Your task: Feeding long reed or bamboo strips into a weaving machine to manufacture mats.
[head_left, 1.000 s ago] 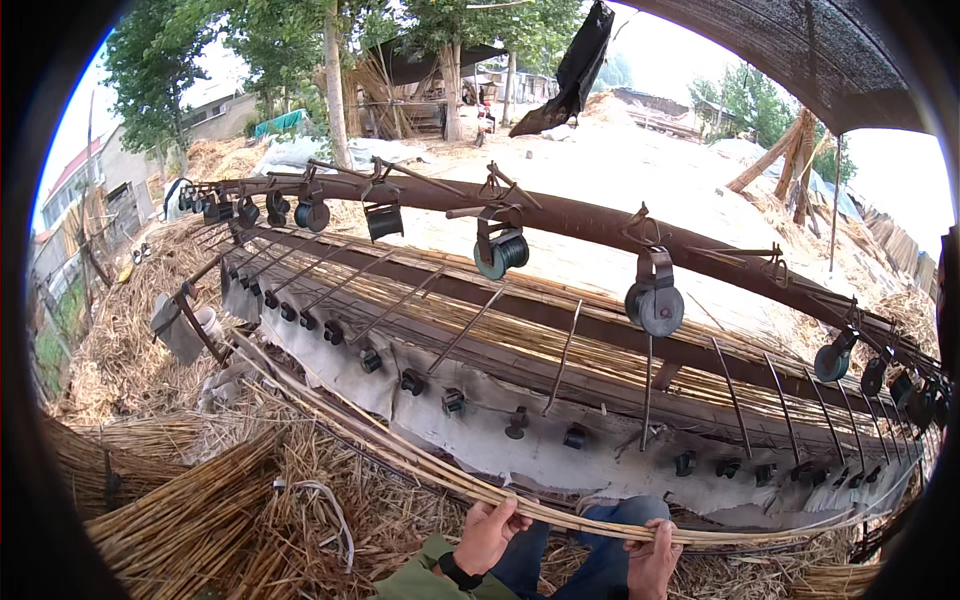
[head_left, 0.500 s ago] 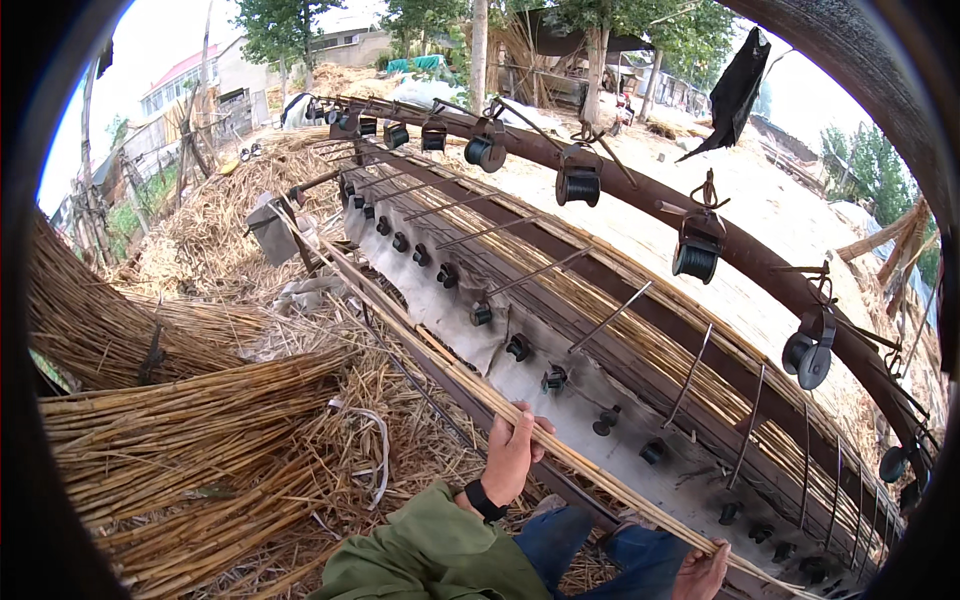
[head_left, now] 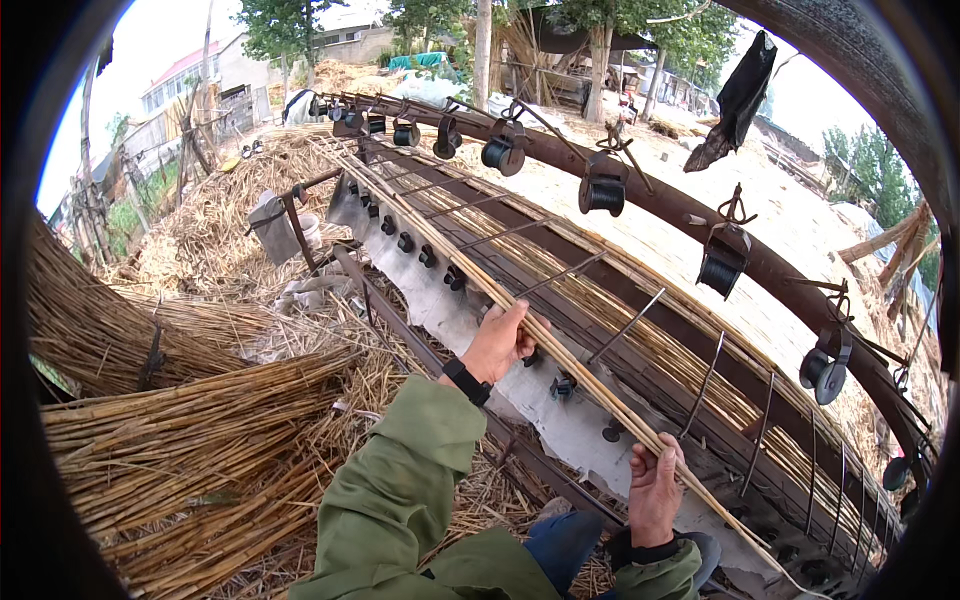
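Note:
A few long, thin reed stalks (head_left: 582,378) run slantwise from the far left to the near right, held in both hands over the near side of a rusty metal frame. My left hand (head_left: 497,345) is closed around them near their middle. Lower right, my right hand (head_left: 655,492) grips the same stalks, thumb and fingers pinched on them. Beneath the stalks hangs a grey sheet (head_left: 440,312) with a row of small black spools (head_left: 427,256) along it. Thin metal rods (head_left: 628,325) stick out from the frame just beyond the stalks.
Larger spools of dark thread (head_left: 604,190) hang from a curved rusty beam (head_left: 660,205) beyond the frame. Laid reeds (head_left: 592,303) line the frame. Big reed bundles (head_left: 200,440) lie at the left, with loose straw around. A black rag (head_left: 735,100) dangles at the upper right.
Both hands have moved away from me with the stalks, from the near rail to over the sheet, closer to the rods. My right hand has also shifted up and left into fuller view.

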A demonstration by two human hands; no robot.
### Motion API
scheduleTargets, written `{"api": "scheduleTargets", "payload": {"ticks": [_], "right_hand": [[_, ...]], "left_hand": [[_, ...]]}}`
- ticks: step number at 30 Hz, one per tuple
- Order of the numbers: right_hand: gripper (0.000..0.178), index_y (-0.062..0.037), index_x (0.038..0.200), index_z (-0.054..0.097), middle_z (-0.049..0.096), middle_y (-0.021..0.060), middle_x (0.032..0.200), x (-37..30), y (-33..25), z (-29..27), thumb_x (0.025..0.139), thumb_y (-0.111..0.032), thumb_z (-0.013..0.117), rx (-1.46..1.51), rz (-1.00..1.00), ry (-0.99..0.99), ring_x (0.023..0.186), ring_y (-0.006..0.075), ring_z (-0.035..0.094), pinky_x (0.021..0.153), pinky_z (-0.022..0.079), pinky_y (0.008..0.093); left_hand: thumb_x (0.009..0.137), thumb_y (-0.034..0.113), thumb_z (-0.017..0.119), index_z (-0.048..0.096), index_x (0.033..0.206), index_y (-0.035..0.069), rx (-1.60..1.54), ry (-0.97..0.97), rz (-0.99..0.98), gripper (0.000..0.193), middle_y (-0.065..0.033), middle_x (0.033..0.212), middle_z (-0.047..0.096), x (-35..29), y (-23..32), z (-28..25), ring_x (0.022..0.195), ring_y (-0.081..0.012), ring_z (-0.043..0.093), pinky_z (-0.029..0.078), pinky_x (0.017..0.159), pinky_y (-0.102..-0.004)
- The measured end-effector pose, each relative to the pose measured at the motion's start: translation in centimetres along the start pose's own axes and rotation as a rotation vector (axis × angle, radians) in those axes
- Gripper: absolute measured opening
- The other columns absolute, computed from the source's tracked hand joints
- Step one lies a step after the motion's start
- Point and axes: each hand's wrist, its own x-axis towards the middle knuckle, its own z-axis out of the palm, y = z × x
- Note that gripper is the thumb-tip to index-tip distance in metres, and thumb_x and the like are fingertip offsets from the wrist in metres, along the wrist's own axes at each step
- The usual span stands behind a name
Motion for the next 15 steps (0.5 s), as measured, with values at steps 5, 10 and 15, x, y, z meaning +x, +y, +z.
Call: {"api": "scheduleTargets", "payload": {"ticks": [5, 10, 15], "right_hand": [[0.035, -0.0035, 0.117, 0.044, 0.057, 0.0099, 0.098, 2.7, 3.7, 5.8, 0.093, -0.028, 0.046, 0.011, 0.113, -0.098, 0.089, 0.0171, 0.057, 0.076, 0.047, 0.0265], [0.039, -0.0014, 0.12, 0.043, 0.057, 0.0124, 0.097, -0.1, 2.2, 4.8, 0.091, -0.028, 0.049, -0.063, -0.07, -0.065, 0.087, 0.0198, 0.057, 0.073, 0.047, 0.0293], [0.038, -0.0008, 0.118, 0.045, 0.057, 0.0123, 0.094, -1.6, 1.1, 3.3, 0.091, -0.028, 0.05, -0.067, -0.096, -0.026, 0.083, 0.0197, 0.057, 0.071, 0.048, 0.0298]], "left_hand": [[0.092, 0.022, 0.045, 0.051, 0.089, 0.007, 0.014, -0.048, -0.263, 0.016, -0.0133, 0.084, 0.064, -0.6, -2.1, 0.6, 0.053, -0.0107, 0.051, 0.042, 0.045, -0.0237], [0.092, 0.02, 0.046, 0.053, 0.087, 0.007, 0.108, -0.164, -0.219, 0.016, -0.0128, 0.084, 0.064, 1.4, -0.6, -0.7, 0.054, -0.0083, 0.048, 0.04, 0.044, -0.0231], [0.093, 0.021, 0.043, 0.053, 0.089, 0.007, 0.125, -0.069, -0.256, 0.018, -0.0119, 0.081, 0.063, 1.3, -0.8, -0.1, 0.052, -0.0081, 0.047, 0.037, 0.042, -0.0222]]}}
